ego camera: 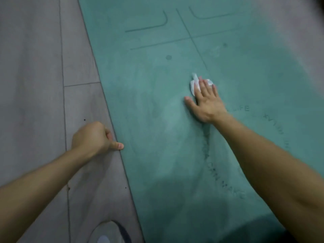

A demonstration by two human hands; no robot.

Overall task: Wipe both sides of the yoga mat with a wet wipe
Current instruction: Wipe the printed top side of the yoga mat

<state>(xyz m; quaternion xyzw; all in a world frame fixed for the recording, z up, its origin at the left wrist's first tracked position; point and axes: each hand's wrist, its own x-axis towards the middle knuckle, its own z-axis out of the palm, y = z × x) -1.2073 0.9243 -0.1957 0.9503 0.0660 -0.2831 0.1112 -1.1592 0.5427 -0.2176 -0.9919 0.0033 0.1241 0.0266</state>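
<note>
A teal yoga mat (157,106) with printed lines and lettering lies flat on the floor, running from the near right to the far end. My right hand (205,100) lies flat on the mat's middle, fingers straight, pressing a crumpled white wet wipe (194,84) under the fingertips. My left hand (93,137) is curled into a fist on the floor at the mat's left edge, with the thumb tip touching that edge. Whether its fingers hold the edge is hidden.
Grey floor tiles (38,76) stretch along the mat's left side. A dark slipper or shoe (114,232) shows at the bottom edge, next to the mat's near left border.
</note>
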